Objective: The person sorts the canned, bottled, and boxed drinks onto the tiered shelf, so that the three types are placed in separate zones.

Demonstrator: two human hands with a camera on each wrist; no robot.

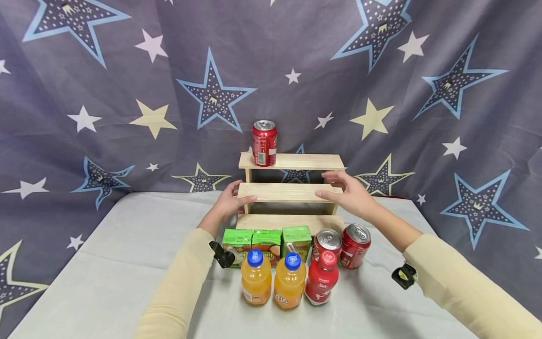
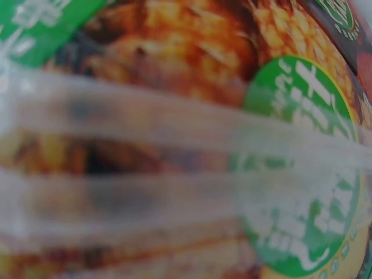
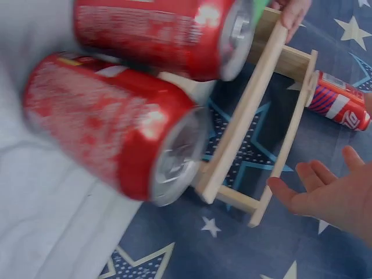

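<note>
A three-tier wooden shelf stands at the back of the table. My left hand grips its left end, thumb on the middle board and fingers behind. At the right end, my right hand has its fingers extended by the middle board; in the right wrist view this hand holds nothing. One red soda can stands on the top board's left part, and also shows as a can in the right wrist view. The left wrist view is filled by a blurred juice carton.
Before the shelf stand several green juice cartons and two red cans. Nearer are two orange juice bottles with blue caps and a red bottle. A star-patterned curtain hangs behind the white-covered table.
</note>
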